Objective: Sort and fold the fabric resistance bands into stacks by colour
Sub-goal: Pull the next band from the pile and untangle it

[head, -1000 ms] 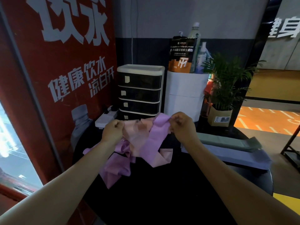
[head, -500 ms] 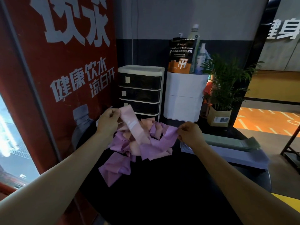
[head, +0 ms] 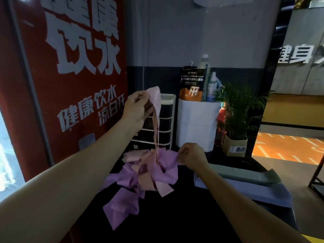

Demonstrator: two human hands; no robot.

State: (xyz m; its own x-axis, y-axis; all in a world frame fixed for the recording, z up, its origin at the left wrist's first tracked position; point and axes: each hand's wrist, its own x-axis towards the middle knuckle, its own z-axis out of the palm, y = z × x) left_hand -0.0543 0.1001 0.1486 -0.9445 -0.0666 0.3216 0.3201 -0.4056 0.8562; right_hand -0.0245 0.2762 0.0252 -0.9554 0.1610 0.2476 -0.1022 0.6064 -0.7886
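Observation:
A tangled heap of purple and pink bands (head: 149, 174) lies on the dark round table (head: 175, 225). My left hand (head: 138, 109) is raised well above the heap and pinches the top of a pink band (head: 156, 106), which hangs down in a narrow strip into the pile. My right hand (head: 192, 156) is low at the heap's right edge and pinches a purple band (head: 168, 160) there. To the right lie a flat grey-green folded band (head: 245, 175) and, under it, a lavender-blue one (head: 254, 190).
A red poster wall (head: 70, 85) closes off the left. Behind the table stand a black drawer unit (head: 157, 130), a white cabinet (head: 196, 123) with a pouch and bottles on top, and a potted plant (head: 236, 120). A black frame (head: 317, 172) stands far right.
My left hand has risen high, drawing the pink band up out of the heap. My right hand has stayed low, holding the purple band at the pile's right edge.

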